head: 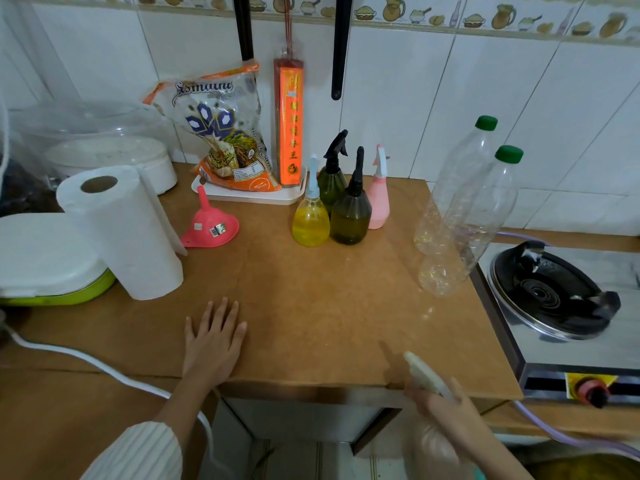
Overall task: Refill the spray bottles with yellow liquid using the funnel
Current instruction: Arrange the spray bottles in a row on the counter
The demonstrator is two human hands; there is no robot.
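My left hand [213,336] lies flat, fingers straight, on the brown table [311,306] near its front edge. My right hand [440,401] grips a clear spray bottle with a white trigger head [424,374] at the table's front right edge; the bottle is blurred. At the back stand several spray bottles: one with yellow liquid and a blue top [310,221], two dark green ones [350,216] [332,181], and a pink one [378,199]. A pink funnel [210,225] sits mouth down to their left.
Two clear plastic bottles with green caps [485,209] [450,188] stand at the table's right. A gas stove [554,299] lies further right. A paper towel roll [121,233], a white-and-green container [45,265] and a rice bag [225,133] on a white tray are at the left and back.
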